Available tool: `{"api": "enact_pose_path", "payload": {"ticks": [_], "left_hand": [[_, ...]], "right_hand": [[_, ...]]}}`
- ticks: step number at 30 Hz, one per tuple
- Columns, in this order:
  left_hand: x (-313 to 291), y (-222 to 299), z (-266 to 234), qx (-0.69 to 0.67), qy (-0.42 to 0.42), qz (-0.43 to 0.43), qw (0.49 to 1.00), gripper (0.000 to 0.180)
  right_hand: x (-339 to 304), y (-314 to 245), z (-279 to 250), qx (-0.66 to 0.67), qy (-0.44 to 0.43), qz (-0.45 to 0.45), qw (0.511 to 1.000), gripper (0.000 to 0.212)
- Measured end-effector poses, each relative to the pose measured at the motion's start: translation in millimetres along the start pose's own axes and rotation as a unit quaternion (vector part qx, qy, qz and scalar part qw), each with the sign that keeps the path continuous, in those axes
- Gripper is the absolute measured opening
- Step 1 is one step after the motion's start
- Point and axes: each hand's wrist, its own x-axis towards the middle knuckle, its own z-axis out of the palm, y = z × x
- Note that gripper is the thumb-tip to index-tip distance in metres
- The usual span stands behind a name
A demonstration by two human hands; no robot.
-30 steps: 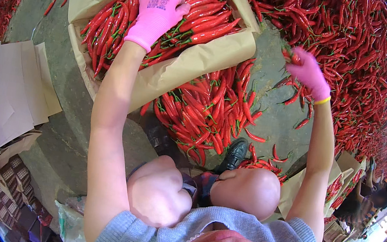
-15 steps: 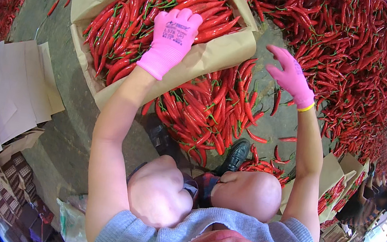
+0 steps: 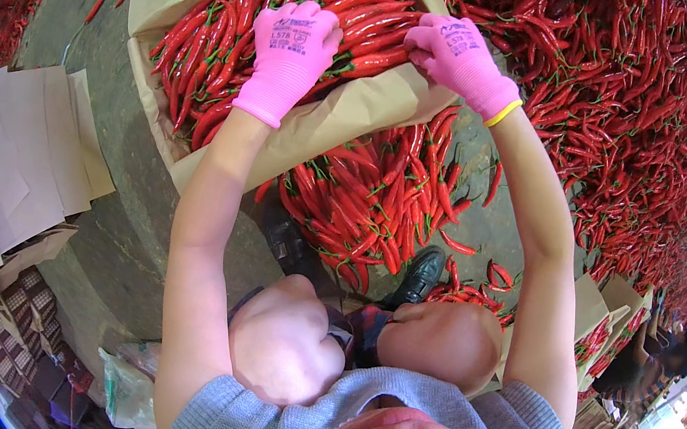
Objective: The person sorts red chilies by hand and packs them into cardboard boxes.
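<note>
Biggest on the floor (image 3: 105, 256) is one heap of red chillies (image 3: 628, 123), beyond the right edge of the single paper-lined box (image 3: 357, 115). One stack of cardboard sheets (image 3: 26, 161) lies left of that box, and one smaller pile (image 3: 371, 205) sits off its near edge, between it and two dark shoes (image 3: 418, 278); I'd call that pile the obstacle there. One plastic bag (image 3: 130, 386) lies further back on the left.

The chillies in the box (image 3: 364, 7) overlap too much for me to count. Toward its right edge their long axes slant up and rightward, stems left, tips right; toward its left edge they run steeper, stems at the far end, tips pointing near.

I count two hands, each in a pink glove. The left hand (image 3: 296, 41) rests over the middle, fingers curled; the right hand (image 3: 458, 53) is bent over the near right corner. I can't tell whether either grips a chilli.
</note>
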Motion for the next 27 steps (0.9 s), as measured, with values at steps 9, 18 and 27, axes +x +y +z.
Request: {"api": "enact_pose_path", "payload": {"ticks": [9,18,27], "left_hand": [[-2,-7,-29,-0.071,0.082,-0.036,0.993,0.011],[-15,-31,-8,-0.135,0.045,-0.137,0.98,0.017],[-11,-32,10,-0.135,0.046,-0.154,0.978,0.02]], "right_hand": [[44,23,-12,-0.009,0.166,0.04,0.985,0.018],[112,5,-12,-0.366,-0.047,0.03,0.929,0.021],[94,21,27,-0.181,0.034,0.141,0.973,0.022]]}}
